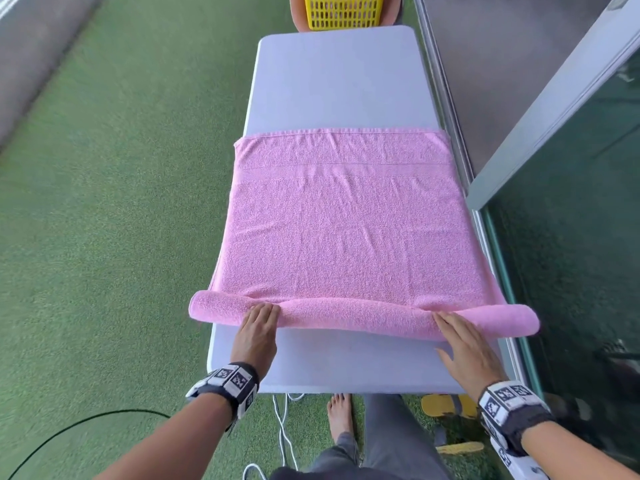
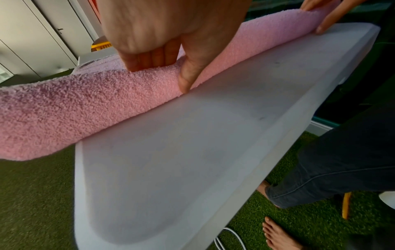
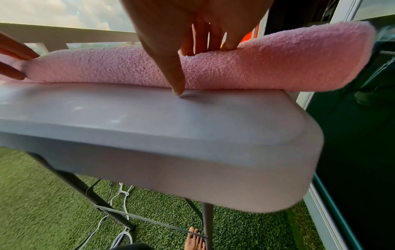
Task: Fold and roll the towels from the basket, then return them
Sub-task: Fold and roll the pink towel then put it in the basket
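**Rolling a pink towel on the table**

Lying across the table [image 1: 332, 84], the towel [image 1: 343, 230] is spread flat, its near edge turned into a roll [image 1: 356, 315] that runs the table's width and overhangs both long sides. The flat part stretches away from the person toward the far end.

The left hand [image 1: 258, 329] sits on the roll toward its left end, fingers laid over the top and pressing into the cloth. In the left wrist view the fingers [image 2: 149, 59] dig down behind the roll while the thumb [image 2: 190, 74] reaches down its near face to the tabletop, so the hand cups the roll from above.

The right hand [image 1: 460, 341] sits on the roll toward its right end in the same way. In the right wrist view its fingers [image 3: 213, 37] go over the top of the roll and the thumb [image 3: 173, 71] comes down the front, its tip touching the table. Both hands are spread fairly wide and flat, bearing on the roll.

A yellow basket [image 1: 343, 12] stands beyond the far end of the table, well apart from the towel. Green turf [image 1: 104, 220] covers the floor, with a glass door [image 1: 571, 237] along the right side.
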### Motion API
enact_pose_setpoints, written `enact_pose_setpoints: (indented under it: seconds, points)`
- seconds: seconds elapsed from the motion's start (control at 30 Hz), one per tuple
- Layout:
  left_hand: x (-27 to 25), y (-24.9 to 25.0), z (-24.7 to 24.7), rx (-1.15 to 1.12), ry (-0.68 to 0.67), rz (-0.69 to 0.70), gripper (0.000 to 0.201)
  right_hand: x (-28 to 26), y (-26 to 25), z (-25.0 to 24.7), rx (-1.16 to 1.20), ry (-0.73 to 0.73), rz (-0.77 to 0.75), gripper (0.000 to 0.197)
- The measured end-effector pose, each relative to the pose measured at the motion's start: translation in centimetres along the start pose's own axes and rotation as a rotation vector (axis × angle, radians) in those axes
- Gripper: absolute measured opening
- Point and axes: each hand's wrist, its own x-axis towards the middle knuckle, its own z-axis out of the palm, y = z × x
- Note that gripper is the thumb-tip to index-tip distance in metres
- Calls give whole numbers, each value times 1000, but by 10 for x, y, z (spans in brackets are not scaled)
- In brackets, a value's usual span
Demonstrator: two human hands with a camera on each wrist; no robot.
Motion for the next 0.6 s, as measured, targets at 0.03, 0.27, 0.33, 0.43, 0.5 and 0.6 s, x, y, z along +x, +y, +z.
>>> enact_pose_setpoints:
  seconds: [0.03,0.27,0.33,0.43,0.5,0.6]
  points:
    - [1,-1,0,-1,-7,1,56,3,-1,1,1,4,12,73]
    - [-10,6,1,-44,33,-32,51,1,-11,4,40,74,75,58]
    - [-26,10,3,-41,25,-27,51,-14,-13,2,57,63,61,60]
    - [-54,14,5,-18,-32,-46,47,-40,-12,0,36,49,7,67]
    - [-74,17,4,-6,-68,-39,45,-57,-11,2,45,40,-5,69]
    - [-92,18,2,-15,-107,-19,40,-75,-10,7,97,-2,26,59]
